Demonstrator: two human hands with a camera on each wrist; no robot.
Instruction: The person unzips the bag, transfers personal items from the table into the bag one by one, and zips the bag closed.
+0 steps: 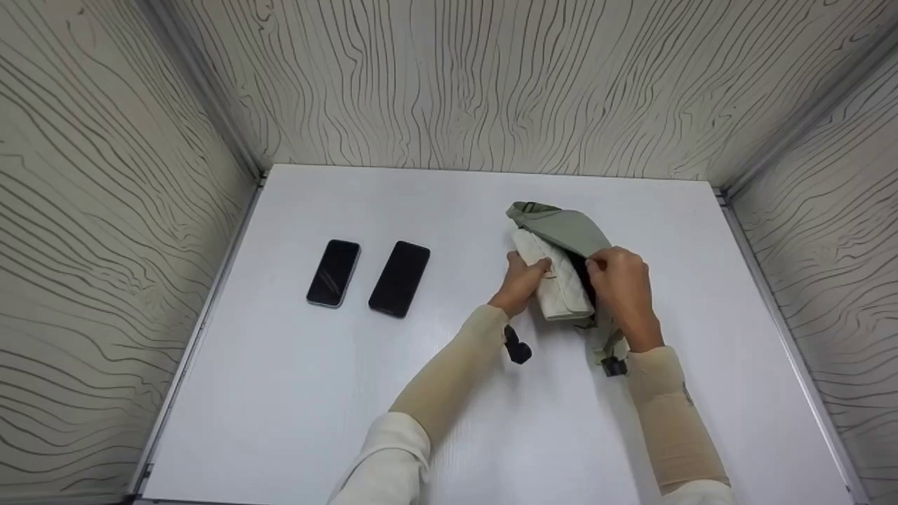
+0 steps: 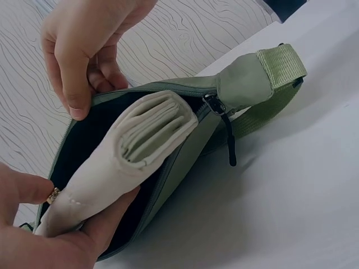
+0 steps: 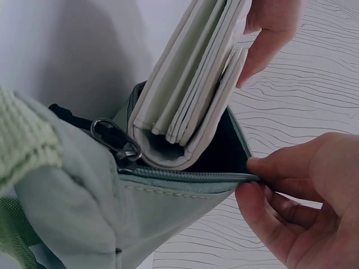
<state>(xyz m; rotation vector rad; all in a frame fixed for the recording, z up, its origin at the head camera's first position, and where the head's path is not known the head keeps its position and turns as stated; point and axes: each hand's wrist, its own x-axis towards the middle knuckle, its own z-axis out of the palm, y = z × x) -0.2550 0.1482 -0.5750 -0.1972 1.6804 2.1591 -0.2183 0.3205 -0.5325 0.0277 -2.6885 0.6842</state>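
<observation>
A white quilted wallet is gripped by my left hand, thumb on its front near a small gold clasp. It sits at the mouth of a sage green waist bag, partly inside the dark interior. My right hand pinches the bag's zippered edge between thumb and finger, holding the opening wide. The wallet's folded inner layers show in the right wrist view. In the left wrist view a zipper pull hangs at the end of the opening.
Two dark-screened phones, one lighter-edged and one black, lie on the white table at the left. Black buckles on the bag's straps hang near my wrists. Patterned panels stand around the table's back and sides.
</observation>
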